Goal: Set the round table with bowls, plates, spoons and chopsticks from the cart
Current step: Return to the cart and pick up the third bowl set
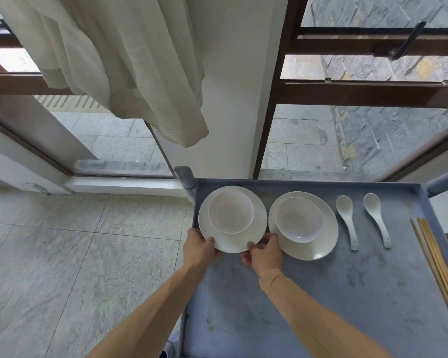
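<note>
On the grey cart tray (pixel 321 293) stand two white plates, each with a white bowl in it. My left hand (pixel 199 248) grips the near left rim of the left plate (pixel 256 228), thumb on top. My right hand (pixel 265 254) pinches the same plate's near right rim. The left bowl (pixel 230 211) sits inside that plate. The right plate (pixel 326 239) holds the second bowl (pixel 299 219). Two white spoons (pixel 347 220) (pixel 376 218) lie to the right, and wooden chopsticks (pixel 435 262) lie along the tray's right edge.
The cart stands against a white pillar (pixel 230 125) between brown-framed glass doors. A pale curtain (pixel 109 60) hangs at the upper left. Grey tiled floor (pixel 75 254) spreads to the left of the cart. The round table is out of view.
</note>
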A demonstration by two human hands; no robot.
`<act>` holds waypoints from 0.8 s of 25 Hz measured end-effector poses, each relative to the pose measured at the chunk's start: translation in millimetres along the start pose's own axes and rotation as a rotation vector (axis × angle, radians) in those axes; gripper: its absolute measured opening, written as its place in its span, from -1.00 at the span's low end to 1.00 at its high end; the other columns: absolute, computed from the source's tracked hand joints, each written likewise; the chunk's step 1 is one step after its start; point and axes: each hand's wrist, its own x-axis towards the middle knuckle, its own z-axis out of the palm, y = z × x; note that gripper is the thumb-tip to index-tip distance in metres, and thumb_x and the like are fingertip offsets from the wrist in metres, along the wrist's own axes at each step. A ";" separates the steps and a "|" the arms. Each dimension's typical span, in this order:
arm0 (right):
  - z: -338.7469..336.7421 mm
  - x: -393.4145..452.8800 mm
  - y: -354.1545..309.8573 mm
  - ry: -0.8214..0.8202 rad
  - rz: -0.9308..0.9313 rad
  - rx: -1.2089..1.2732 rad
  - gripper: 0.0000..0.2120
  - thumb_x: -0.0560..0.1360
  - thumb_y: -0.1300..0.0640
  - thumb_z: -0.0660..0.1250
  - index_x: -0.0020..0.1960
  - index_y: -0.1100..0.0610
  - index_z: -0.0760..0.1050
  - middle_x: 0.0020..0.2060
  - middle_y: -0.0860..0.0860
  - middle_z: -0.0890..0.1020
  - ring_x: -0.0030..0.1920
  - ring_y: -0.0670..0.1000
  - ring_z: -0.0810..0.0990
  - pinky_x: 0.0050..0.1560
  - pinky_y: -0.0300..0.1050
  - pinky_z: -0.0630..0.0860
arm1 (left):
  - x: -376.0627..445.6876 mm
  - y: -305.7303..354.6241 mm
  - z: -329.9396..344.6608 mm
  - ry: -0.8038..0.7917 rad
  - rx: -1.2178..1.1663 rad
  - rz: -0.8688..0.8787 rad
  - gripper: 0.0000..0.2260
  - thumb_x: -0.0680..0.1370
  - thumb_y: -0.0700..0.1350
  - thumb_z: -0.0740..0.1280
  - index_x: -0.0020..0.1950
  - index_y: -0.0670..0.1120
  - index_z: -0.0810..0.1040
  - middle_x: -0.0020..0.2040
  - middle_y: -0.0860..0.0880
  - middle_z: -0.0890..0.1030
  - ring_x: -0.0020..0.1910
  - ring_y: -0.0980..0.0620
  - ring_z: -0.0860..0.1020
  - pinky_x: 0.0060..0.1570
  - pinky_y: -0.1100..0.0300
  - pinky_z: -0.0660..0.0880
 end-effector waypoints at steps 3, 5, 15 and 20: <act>-4.7 -9.5 -0.6 -0.031 -0.029 0.020 -0.73 0.52 0.36 0.32 -0.06 0.01 0.37 -0.11 0.16 0.63 -0.39 0.00 0.67 -0.42 -0.20 0.58 | -8.8 -2.0 -9.0 -0.081 -0.169 -0.011 -0.81 0.53 -0.35 0.28 0.11 -0.21 0.39 0.00 -0.19 0.57 -0.07 -0.11 0.66 -0.33 0.17 0.65; -8.5 -16.3 -1.7 -0.052 -0.051 0.031 -0.72 0.53 0.37 0.31 -0.06 0.00 0.37 -0.11 0.18 0.64 -0.37 0.03 0.67 -0.38 -0.16 0.60 | -15.7 -1.4 -16.8 -0.148 -0.239 -0.001 -0.80 0.55 -0.35 0.28 0.13 -0.19 0.38 0.01 -0.18 0.58 -0.07 -0.10 0.67 -0.29 0.15 0.65; -63.3 -44.4 -20.8 -0.091 -0.141 0.115 -0.79 0.53 0.40 0.27 0.01 0.14 0.35 -0.10 0.21 0.66 -0.31 0.08 0.70 -0.32 -0.08 0.66 | -47.5 16.9 -11.9 -0.411 -0.309 0.098 -0.62 0.58 -0.26 0.36 0.31 0.02 0.34 0.10 -0.18 0.61 -0.12 -0.14 0.72 -0.18 0.06 0.66; -120.8 -41.7 -26.9 -0.045 -0.164 0.141 -0.79 0.51 0.38 0.29 0.03 0.15 0.35 -0.13 0.21 0.67 -0.26 0.11 0.71 -0.28 -0.05 0.64 | -68.6 31.1 38.4 -0.488 -0.300 0.135 -0.59 0.57 -0.28 0.35 0.33 0.05 0.34 0.12 -0.19 0.62 -0.12 -0.14 0.72 -0.18 0.04 0.66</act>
